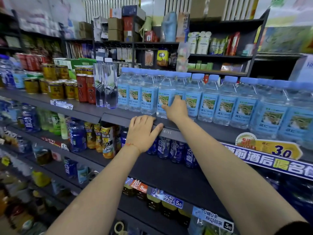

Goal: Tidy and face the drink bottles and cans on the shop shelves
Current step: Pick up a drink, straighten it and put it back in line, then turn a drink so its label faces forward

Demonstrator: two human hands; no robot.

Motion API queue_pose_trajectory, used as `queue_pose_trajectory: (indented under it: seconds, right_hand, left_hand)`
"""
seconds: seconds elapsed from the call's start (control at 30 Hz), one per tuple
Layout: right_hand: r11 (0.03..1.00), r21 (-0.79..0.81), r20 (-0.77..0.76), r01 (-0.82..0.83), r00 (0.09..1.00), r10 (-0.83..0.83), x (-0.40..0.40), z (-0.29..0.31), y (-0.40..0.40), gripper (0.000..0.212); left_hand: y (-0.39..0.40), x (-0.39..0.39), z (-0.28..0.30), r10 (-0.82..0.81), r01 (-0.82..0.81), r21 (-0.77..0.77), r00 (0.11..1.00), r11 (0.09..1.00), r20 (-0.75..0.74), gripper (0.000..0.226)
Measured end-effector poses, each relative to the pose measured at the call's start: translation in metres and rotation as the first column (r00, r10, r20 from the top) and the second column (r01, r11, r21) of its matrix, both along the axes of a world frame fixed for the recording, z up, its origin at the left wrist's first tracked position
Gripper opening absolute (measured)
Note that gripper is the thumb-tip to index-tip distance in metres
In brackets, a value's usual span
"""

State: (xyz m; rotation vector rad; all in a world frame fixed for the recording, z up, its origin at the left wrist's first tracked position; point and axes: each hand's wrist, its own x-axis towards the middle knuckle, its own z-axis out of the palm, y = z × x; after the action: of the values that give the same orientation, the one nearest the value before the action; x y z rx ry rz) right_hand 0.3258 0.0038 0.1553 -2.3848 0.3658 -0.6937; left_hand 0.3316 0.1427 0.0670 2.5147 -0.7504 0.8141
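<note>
While the left hand (144, 131) rests open on the shelf edge (118, 120), the right hand (176, 108), fingers spread against a water bottle (163, 101), could push too hard and topple its close-packed neighbours.

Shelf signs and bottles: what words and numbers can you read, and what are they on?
"3.0" on the yellow price sign.
"5.0" on the blue price tag.
"5.0" on the lower price tag.
"5G" on the yellow tea bottle.
"名仁" on the water bottles, one touched by the right hand; smaller print is blurred.
The left hand rests on the shelf edge.
</note>
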Motion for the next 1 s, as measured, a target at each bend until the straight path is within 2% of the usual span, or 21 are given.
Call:
queue_pose_trajectory:
  seconds: [0.2,0.3,0.37,0.43,0.57,0.63,0.7,0.77,0.8,0.87,0.9,0.93,1.0]
  right_hand:
    - [1.0,0.016,0.063,-0.027,0.998,0.026,0.001,-0.001,0.003,0.049]
    - [0.982,-0.185,0.032,0.041,0.999,-0.035,-0.004,-0.001,0.002,0.033]
    - [0.93,-0.346,0.012,0.124,0.992,-0.127,-0.015,-0.002,-0.003,0.036]
    - [0.885,-0.429,-0.008,0.183,0.979,-0.206,-0.023,-0.005,-0.011,0.041]
    - [0.905,-0.418,-0.181,0.085,0.968,-0.174,-0.028,-0.017,-0.021,0.061]
    - [0.912,-0.406,-0.209,0.057,0.966,-0.153,-0.03,-0.019,-0.017,0.059]
    - [0.899,-0.432,-0.138,0.065,0.981,-0.137,-0.039,-0.02,-0.003,0.048]
    - [0.897,-0.436,0.056,0.068,0.997,-0.049,-0.052,-0.026,0.014,0.032]
    - [0.901,-0.43,0.18,0.049,0.983,0.033,-0.061,-0.033,0.024,0.024]
    - [0.919,-0.39,0.322,-0.06,0.926,0.197,-0.077,-0.051,0.046,0.016]
    - [0.923,-0.358,0.323,-0.144,0.908,0.267,-0.084,-0.064,0.058,0.015]
    - [0.916,-0.329,0.291,-0.23,0.898,0.33,-0.087,-0.08,0.071,0.015]
    - [0.886,-0.268,0.184,-0.379,0.882,0.434,-0.084,-0.117,0.092,0.013]
  left_hand:
    - [0.001,-0.002,0.002,-0.009,0.01,0.017,0.999,1.0,-0.031,0.069]
    - [0.002,-0.001,0.003,-0.003,0.004,0.018,0.999,1.0,-0.041,0.056]
    - [0.001,0.0,0.002,-0.007,0.008,0.024,0.999,1.0,-0.036,0.054]
    - [0.0,0.001,0.001,-0.012,0.013,0.024,1.0,1.0,-0.023,0.054]
    - [0.002,0.003,0.001,-0.022,0.023,0.021,0.999,1.0,-0.037,0.056]
    - [0.001,0.001,0.001,-0.025,0.027,0.025,0.998,0.999,-0.052,0.056]
    - [0.002,0.0,0.006,-0.058,0.059,0.018,0.995,0.998,-0.079,0.053]
    - [0.013,-0.005,0.007,-0.162,0.158,-0.051,0.984,0.986,-0.08,0.04]
    - [0.023,-0.01,0.003,-0.209,0.205,-0.125,0.978,0.971,-0.017,0.032]
    - [0.049,-0.022,-0.013,-0.147,0.175,-0.309,0.983,0.935,0.113,0.021]
    - [0.063,-0.026,-0.027,-0.072,0.105,-0.401,0.993,0.91,0.098,0.018]
    - [0.077,-0.028,-0.044,-0.003,0.011,-0.461,1.0,0.887,0.018,0.016]
    - [0.102,-0.026,-0.083,0.072,-0.187,-0.443,0.962,0.877,-0.263,0.016]
